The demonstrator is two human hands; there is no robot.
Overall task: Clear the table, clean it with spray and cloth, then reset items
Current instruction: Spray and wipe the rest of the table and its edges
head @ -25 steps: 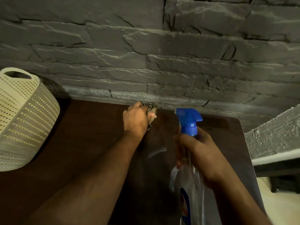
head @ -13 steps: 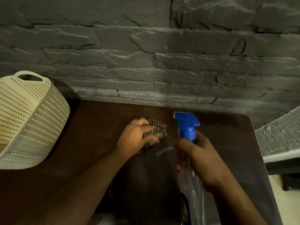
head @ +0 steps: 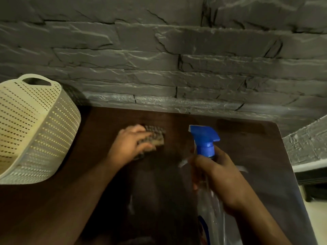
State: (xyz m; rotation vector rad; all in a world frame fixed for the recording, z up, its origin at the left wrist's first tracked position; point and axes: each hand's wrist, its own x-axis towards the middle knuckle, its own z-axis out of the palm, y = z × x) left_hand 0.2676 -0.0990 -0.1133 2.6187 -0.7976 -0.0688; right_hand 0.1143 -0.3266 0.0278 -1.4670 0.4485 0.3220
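My left hand [head: 131, 145] presses a small patterned cloth [head: 156, 134] flat on the dark brown table [head: 256, 156], near the middle of its far half. My right hand [head: 217, 175] grips the neck of a clear spray bottle [head: 212, 209] with a blue trigger head [head: 204, 137], held upright above the table's right half. The nozzle points left, toward the cloth. A pale streak of reflection lies on the tabletop just below the trigger.
A cream perforated plastic basket [head: 35, 131] with a handle slot stands on the table's left side. A grey stone-pattern wall [head: 159, 59] runs along the table's far edge. The table's right edge drops off to a pale floor [head: 316, 220].
My left hand has dragged the cloth back from the table's far edge toward me and slightly left. The spray bottle has stayed in about the same place in my right hand.
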